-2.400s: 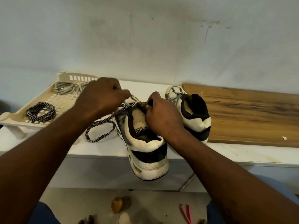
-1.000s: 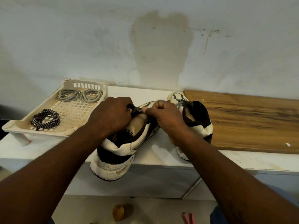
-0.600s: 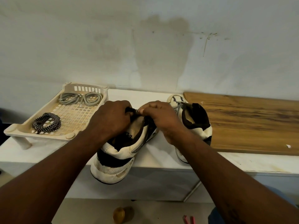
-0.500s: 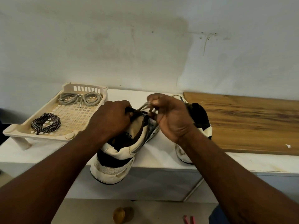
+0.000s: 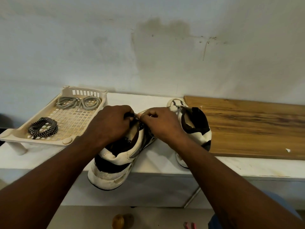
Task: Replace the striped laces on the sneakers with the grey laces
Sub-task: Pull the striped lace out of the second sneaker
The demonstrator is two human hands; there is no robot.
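— Where is the lace?
— The striped lace (image 5: 149, 132) sits in the sneaker (image 5: 115, 162). My left hand (image 5: 110, 124) and right hand (image 5: 161, 124) both pinch it above the tongue. The grey laces (image 5: 77, 102) lie in the tray (image 5: 16, 138), left of this sneaker.
— What may go wrong?
— The heel hangs over the table (image 5: 148, 100) edge (a hard pull could tip it down, I think), or the tip jams in an eyelet.
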